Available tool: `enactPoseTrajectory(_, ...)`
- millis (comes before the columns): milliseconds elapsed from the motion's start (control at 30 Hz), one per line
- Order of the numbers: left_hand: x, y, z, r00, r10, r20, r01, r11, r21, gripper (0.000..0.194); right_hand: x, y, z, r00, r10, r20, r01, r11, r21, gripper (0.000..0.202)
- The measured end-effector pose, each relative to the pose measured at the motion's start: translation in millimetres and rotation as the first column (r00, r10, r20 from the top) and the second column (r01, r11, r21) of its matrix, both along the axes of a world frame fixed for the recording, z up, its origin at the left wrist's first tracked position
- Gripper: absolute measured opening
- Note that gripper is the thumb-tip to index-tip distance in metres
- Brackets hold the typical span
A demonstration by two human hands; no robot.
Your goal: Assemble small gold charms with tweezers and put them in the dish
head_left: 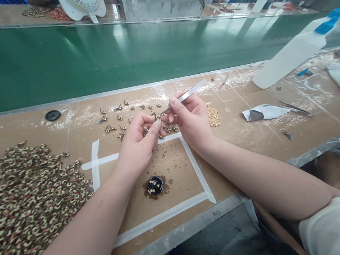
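In my right hand (190,116) is a pair of metal tweezers (195,89), gripped like a pen with the tips angled down to the left. My left hand (143,139) pinches a small brown and cream piece (156,118), partly hidden by the fingers, and the tweezer tips meet it there. Behind and around the hands lie several similar small pieces (119,117), spread over the table. Nearer to me, a small black dish (155,185) with dark liquid and a few pale beads stands inside a white tape outline (194,163). A patch of tan beads (213,116) lies right of my right hand.
A large heap of small pieces (37,201) covers the table's left side. A black round lid (53,115) lies at the back left. On the right are a white plastic bottle (292,57), a white cloth or paper (267,112) and dark tweezers (296,109). Beyond runs a green belt (99,56).
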State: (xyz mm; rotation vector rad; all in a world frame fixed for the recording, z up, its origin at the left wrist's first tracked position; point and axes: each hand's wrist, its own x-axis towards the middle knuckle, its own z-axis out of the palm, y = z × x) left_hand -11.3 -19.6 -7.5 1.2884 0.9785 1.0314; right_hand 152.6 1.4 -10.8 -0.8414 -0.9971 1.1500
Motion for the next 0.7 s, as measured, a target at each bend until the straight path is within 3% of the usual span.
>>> enactPoseTrajectory(700, -1.4, 0.0, -2.3, 0.999, 0.023, -0.037, -0.021, 0.997, 0.068, 0.017, 0.8, 1.2, 3.8, 0.999, 0.052, 0.011, -0.051, 0.998, -0.019, 0.036)
